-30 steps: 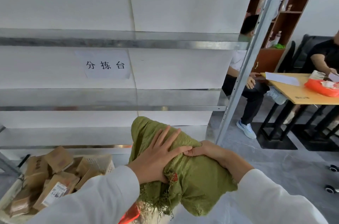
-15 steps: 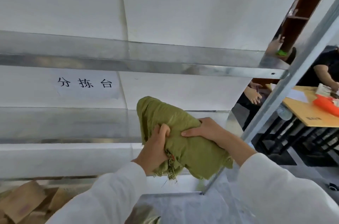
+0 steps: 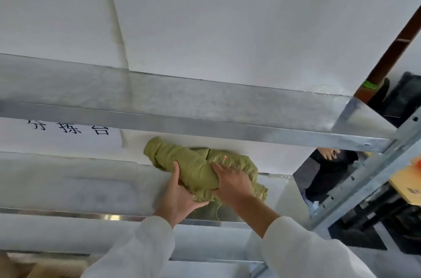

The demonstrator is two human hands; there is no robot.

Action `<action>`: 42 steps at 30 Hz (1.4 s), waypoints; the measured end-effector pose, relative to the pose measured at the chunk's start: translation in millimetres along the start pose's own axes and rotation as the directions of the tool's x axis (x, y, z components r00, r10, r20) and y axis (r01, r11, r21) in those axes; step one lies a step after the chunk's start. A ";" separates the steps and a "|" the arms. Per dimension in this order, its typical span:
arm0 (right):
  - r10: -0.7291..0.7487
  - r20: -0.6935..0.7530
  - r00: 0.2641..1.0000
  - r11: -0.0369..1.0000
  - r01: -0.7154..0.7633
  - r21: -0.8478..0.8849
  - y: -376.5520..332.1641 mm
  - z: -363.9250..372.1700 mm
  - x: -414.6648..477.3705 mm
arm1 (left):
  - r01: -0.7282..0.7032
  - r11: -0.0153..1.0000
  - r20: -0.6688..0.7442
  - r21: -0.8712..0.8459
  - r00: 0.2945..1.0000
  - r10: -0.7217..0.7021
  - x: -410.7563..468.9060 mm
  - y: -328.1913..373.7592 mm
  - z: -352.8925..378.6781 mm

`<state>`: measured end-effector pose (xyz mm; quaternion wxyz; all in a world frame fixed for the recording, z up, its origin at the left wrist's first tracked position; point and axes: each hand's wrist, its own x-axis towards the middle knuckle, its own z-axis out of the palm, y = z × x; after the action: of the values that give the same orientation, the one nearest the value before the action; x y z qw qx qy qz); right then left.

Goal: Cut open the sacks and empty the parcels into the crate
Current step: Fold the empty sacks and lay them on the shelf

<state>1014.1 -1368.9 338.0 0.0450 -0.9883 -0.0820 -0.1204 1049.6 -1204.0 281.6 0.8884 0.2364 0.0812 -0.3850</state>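
Rolled sack (image 3: 196, 163), centre frame on shelf (image 3: 68, 186): light, limp, probably unrolls easily; left grip (image 3: 180, 195) clamped under its near end, right grip (image 3: 231, 183) pressing flat on top

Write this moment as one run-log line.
sack: rolled, on shelf | left hand: grips sack end | right hand: presses sack top

The crumpled woven sack (image 3: 193, 163) is showing olive green with a tiny red fleck. The flat paper sign (image 3: 68, 137) is bearing black characters on white.
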 end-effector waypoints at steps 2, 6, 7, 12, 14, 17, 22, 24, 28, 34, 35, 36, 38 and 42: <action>-0.012 0.040 0.999 0.999 0.013 -0.039 8.8 21.5 -2.2 | 0.000 1.000 -0.075 -0.026 0.997 -0.002 8.1 -7.2 -12.2; -0.046 0.036 0.998 0.988 0.051 -0.146 17.4 67.2 -18.1 | -0.026 0.989 -0.439 0.144 0.894 0.087 6.6 -16.1 -26.8; -0.057 0.043 0.997 0.989 0.062 -0.132 21.6 77.9 -21.3 | -0.027 0.966 -0.548 0.256 0.819 0.168 3.6 -15.8 -28.2; -0.114 0.160 0.981 0.993 0.118 -0.014 45.8 87.5 -11.3 | 0.023 0.192 -0.187 0.981 0.372 0.909 -12.6 0.0 -19.5; -0.148 0.209 0.967 0.989 0.142 0.042 56.2 84.8 0.1 | 0.091 -0.393 0.316 0.915 0.441 0.840 -10.3 -2.2 -7.0; -0.176 0.248 0.953 0.981 0.150 0.122 73.1 77.3 15.9 | 0.154 -0.778 0.459 0.609 0.731 0.505 11.5 -6.1 3.4; -0.068 0.187 0.980 0.997 0.072 -0.013 95.0 79.6 22.0 | 0.193 -0.734 0.325 0.652 0.803 0.499 50.2 -10.3 -9.4; -0.014 0.235 0.972 0.999 0.025 -0.045 97.8 89.5 27.5 | 0.210 -0.615 0.193 0.760 0.830 0.523 68.7 -10.2 -21.1; 0.031 0.306 0.952 0.999 -0.025 -0.025 100.2 101.7 41.2 | 0.186 -0.398 0.067 0.898 0.837 0.542 90.2 -13.9 -39.0; 0.054 0.227 0.972 0.997 -0.042 -0.061 90.2 85.5 29.8 | 0.224 -0.502 0.097 0.835 0.838 0.536 79.4 -12.0 -27.5; 0.073 0.213 0.974 0.997 -0.064 -0.048 86.0 82.7 25.6 | 0.230 -0.534 0.111 0.814 0.841 0.530 75.7 -10.2 -23.9; 0.086 0.214 0.973 0.996 -0.083 -0.021 82.2 81.4 20.2 | 0.239 -0.559 0.120 0.794 0.840 0.530 72.3 -9.5 -21.1; 0.113 0.241 0.964 0.992 -0.124 0.031 74.9 77.7 5.9 | 0.254 -0.603 0.142 0.757 0.836 0.530 63.2 -11.8 -13.7; 0.152 0.264 0.952 0.984 -0.171 0.050 67.7 62.7 -17.6 | 0.194 -0.646 0.225 0.738 0.833 0.506 38.6 -22.6 -2.7</action>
<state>1023.4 -1431.3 268.4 0.0793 -0.9966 -0.0104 0.0171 1060.0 -1241.0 258.6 0.1858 0.9651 -0.1833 0.0194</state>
